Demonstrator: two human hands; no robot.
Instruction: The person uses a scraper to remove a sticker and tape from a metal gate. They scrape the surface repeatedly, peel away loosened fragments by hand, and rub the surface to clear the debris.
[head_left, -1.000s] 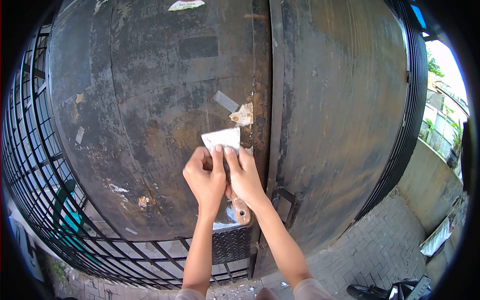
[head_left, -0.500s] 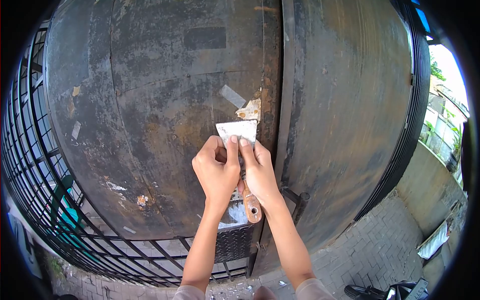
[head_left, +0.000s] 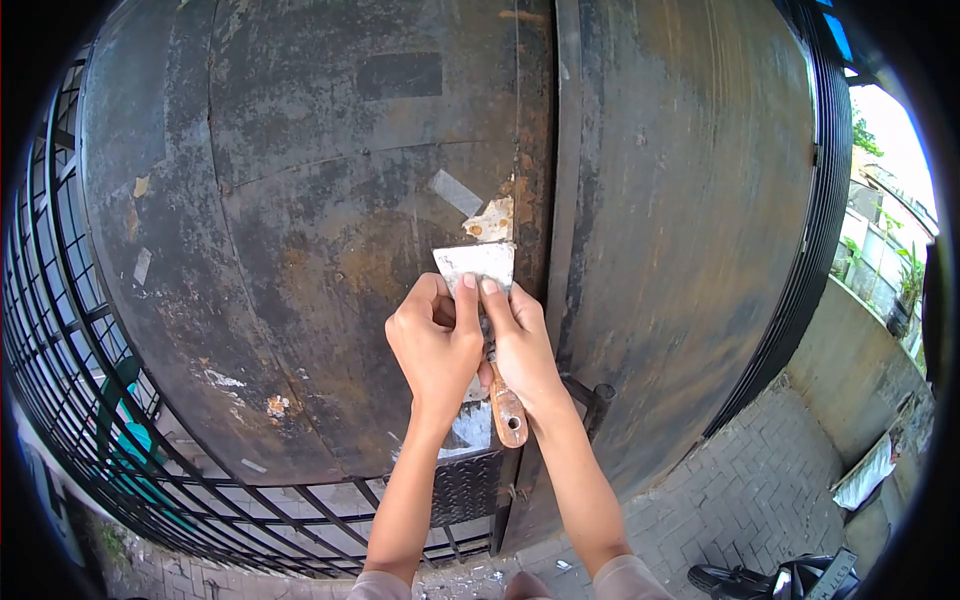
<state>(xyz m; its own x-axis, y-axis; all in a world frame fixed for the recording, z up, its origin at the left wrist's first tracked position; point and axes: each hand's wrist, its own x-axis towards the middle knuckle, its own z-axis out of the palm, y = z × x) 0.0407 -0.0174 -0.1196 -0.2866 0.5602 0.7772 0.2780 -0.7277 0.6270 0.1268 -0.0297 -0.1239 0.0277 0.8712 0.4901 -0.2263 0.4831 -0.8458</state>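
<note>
A putty knife (head_left: pixel 476 262) with a wide whitish blade and a worn wooden handle is gripped in both hands. My left hand (head_left: pixel 438 338) is closed on it, fingertips pressed on the blade from the left. Closed from the right, my right hand (head_left: pixel 520 345) has its fingers on the blade too, and the handle hangs below the palm. The blade's edge lies at the metal gate panel (head_left: pixel 330 250), just under a torn patch of pale paper (head_left: pixel 490 220). A grey tape strip (head_left: pixel 456 192) sticks to the panel above that patch.
To the right stands a second gate panel (head_left: pixel 690 230), with a vertical gap between the two. Black bars (head_left: pixel 75 330) curve along the left. A latch bar (head_left: pixel 600 400) juts out near my right forearm. A motorcycle (head_left: pixel 780 580) is on the paving (head_left: pixel 760 490) at lower right.
The putty knife's blade now sits a little lower relative to the paper patch, with a strip of panel showing between them. Both hands keep their hold. The view has shifted slightly.
</note>
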